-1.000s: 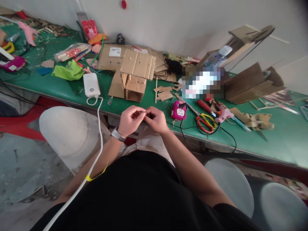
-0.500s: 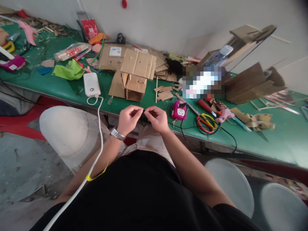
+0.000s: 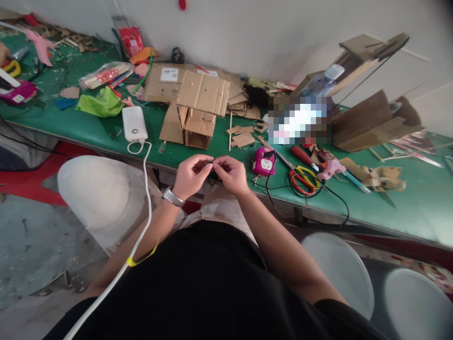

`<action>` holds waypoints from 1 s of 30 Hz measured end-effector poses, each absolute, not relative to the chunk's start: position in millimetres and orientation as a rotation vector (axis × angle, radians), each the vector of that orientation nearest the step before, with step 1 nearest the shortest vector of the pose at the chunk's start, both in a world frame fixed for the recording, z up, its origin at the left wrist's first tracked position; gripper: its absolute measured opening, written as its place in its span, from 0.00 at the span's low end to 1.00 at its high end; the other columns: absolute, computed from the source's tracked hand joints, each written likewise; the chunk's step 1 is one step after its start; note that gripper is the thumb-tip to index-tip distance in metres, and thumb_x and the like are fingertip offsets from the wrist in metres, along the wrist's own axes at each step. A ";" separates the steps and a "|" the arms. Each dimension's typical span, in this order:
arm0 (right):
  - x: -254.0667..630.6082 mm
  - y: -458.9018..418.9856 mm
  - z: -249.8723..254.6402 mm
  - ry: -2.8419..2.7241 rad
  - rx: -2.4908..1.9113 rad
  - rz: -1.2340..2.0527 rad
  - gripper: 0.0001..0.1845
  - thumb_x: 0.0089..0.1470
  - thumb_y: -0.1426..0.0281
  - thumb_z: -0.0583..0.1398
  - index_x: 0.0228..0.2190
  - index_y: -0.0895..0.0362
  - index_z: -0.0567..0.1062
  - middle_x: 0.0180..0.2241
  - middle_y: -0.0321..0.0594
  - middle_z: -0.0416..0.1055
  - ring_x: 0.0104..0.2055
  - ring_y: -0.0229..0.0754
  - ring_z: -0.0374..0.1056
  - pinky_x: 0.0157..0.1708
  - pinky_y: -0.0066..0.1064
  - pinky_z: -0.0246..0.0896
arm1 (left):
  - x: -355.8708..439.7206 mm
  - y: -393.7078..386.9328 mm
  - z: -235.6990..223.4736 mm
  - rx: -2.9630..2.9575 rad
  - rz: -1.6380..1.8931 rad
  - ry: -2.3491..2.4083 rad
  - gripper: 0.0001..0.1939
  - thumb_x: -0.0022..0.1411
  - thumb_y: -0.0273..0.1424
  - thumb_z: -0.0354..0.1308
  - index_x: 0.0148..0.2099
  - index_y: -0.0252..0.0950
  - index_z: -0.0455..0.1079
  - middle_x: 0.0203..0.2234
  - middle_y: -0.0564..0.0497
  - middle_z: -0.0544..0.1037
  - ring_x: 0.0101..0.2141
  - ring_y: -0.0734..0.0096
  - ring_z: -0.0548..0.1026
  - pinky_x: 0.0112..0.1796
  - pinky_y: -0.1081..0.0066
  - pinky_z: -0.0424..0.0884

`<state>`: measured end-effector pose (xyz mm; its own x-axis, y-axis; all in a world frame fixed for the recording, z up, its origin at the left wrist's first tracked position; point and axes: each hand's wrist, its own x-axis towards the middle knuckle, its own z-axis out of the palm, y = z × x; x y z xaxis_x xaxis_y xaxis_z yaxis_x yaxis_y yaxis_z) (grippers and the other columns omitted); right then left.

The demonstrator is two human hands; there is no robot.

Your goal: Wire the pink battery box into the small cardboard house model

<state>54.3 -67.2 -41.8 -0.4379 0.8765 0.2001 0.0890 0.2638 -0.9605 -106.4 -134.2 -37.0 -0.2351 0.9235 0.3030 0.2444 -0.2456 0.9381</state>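
In front of the table edge, my left hand [image 3: 193, 176] and my right hand [image 3: 230, 175] meet with thumbs and forefingers pinched together. Between the fingertips is a thin black cord [image 3: 211, 181], part of it hanging in a small loop below them. The fingers cover most of it, so its ends are hidden. A watch is on my left wrist. Just beyond the hands, a small cardboard structure [image 3: 200, 111] stands on the green table [image 3: 148, 156]. To the right of my right hand sits a purple socket block [image 3: 264, 162] with a black plug in it.
A white power bank [image 3: 134, 123] with a white cable lies at the left. Scissors [image 3: 303, 182], a red-handled screwdriver [image 3: 300, 156] and a pink glue gun [image 3: 331, 169] lie to the right. Tall cardboard pieces [image 3: 368, 120] stand behind them. A covered leg [image 3: 95, 193] is at the left.
The fingertips have shifted slightly and drawn closer around the cord, whose loop now shows less. The objects on the table stay where they were.
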 end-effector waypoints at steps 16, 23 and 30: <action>52.7 -67.1 -40.7 -1.787 -0.890 1.239 0.17 0.58 0.54 0.67 0.32 0.56 0.79 0.26 0.36 0.72 0.25 0.36 0.61 0.26 0.30 0.57 | -105.8 -134.5 -39.2 1.523 1.466 1.493 0.11 0.74 0.40 0.56 0.43 0.38 0.70 0.34 0.49 0.78 0.33 0.68 0.75 0.36 0.68 0.70; 52.5 -67.2 -37.7 -1.807 -0.885 1.231 0.15 0.59 0.57 0.66 0.33 0.57 0.78 0.26 0.35 0.72 0.24 0.35 0.61 0.26 0.29 0.57 | -108.4 -133.0 -43.6 1.631 1.425 1.512 0.08 0.76 0.35 0.51 0.44 0.39 0.67 0.36 0.49 0.76 0.36 0.66 0.75 0.39 0.66 0.69; 52.7 -67.1 -36.9 -1.795 -0.881 1.256 0.18 0.59 0.54 0.67 0.33 0.56 0.77 0.26 0.36 0.73 0.25 0.35 0.62 0.26 0.29 0.58 | -108.7 -133.2 -44.7 1.609 1.394 1.532 0.06 0.76 0.33 0.51 0.44 0.39 0.66 0.35 0.49 0.76 0.35 0.65 0.74 0.37 0.66 0.69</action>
<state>52.7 -67.1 -36.9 -0.4728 0.8592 0.1954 0.1110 0.2781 -0.9541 -108.7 -133.2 -44.7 -0.1654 0.9331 0.3194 0.4056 -0.2309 0.8844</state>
